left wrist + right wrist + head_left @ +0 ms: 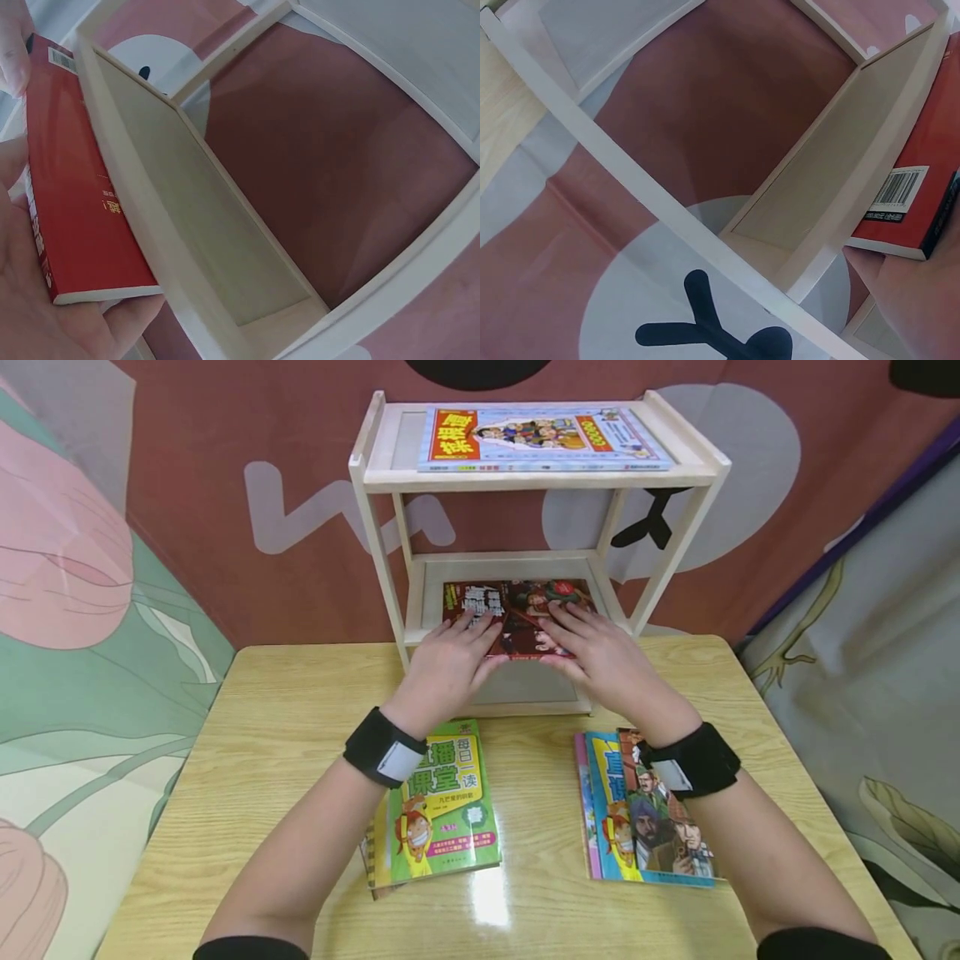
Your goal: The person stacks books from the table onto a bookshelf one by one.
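A dark red book (517, 618) lies on the middle shelf (429, 602) of a white rack, its front part overhanging the shelf edge. My left hand (450, 664) rests on the cover's left side, fingers extended, thumb near the front edge. Opposite it, my right hand (600, 656) lies on the right side in the same way. From below, the left wrist view shows the book's plain red underside (79, 180) beside my left hand (52, 300). A barcode label (900, 189) shows underneath in the right wrist view, with my right hand (922, 292) behind the book.
A light blue book (540, 439) lies on the top shelf. The rack stands at the back of a wooden table (277, 735). Green books (450, 810) lie stacked at front left, several overlapping books (645, 827) at front right. A patterned curtain (300, 593) hangs behind.
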The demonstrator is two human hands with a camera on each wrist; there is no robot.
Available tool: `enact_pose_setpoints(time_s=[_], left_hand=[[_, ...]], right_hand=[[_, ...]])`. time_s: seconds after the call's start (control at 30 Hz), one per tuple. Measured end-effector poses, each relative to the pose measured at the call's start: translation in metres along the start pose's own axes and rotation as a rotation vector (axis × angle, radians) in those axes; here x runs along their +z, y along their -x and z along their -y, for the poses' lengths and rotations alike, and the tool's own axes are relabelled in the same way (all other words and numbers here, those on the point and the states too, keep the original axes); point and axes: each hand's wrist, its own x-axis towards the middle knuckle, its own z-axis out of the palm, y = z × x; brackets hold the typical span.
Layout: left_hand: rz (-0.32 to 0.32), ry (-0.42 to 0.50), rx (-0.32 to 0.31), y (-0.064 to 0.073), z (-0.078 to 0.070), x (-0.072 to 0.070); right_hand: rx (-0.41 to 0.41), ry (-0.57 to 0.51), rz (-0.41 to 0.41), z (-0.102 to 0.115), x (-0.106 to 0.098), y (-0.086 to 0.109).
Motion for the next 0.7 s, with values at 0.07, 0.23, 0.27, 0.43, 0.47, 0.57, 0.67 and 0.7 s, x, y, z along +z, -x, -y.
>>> enact_pose_setpoints(time_s=[0.07, 0.23, 0.27, 0.43, 0.47, 0.57, 0.67, 0.7], left_hand=[[0.016, -0.003, -0.006, -0.003, 0.002, 0.000], [0.041, -0.009, -0.017, -0.010, 0.006, 0.002], [0.041, -0.010, -0.016, -0.011, 0.007, 0.003], [0.039, -0.020, -0.012, -0.016, 0.010, 0.007], [0.039, -0.020, -0.013, -0.017, 0.011, 0.007], [0.043, -0.018, -0.016, -0.019, 0.012, 0.008], [0.064, -0.010, -0.023, -0.020, 0.014, 0.007], [0.080, -0.008, -0.026, -0.020, 0.016, 0.007]], right_hand=[[0.001, -0.001, 0.008, -0.002, 0.000, -0.003], [-0.002, -0.012, 0.005, -0.006, 0.001, -0.007], [-0.002, -0.013, 0.005, -0.007, 0.001, -0.008], [0.007, -0.024, 0.008, -0.013, 0.005, -0.012], [0.008, -0.022, 0.012, -0.014, 0.005, -0.012], [0.013, -0.020, 0.029, -0.017, 0.006, -0.014], [0.022, -0.016, 0.054, -0.018, 0.005, -0.017], [0.026, -0.016, 0.064, -0.018, 0.004, -0.018]])
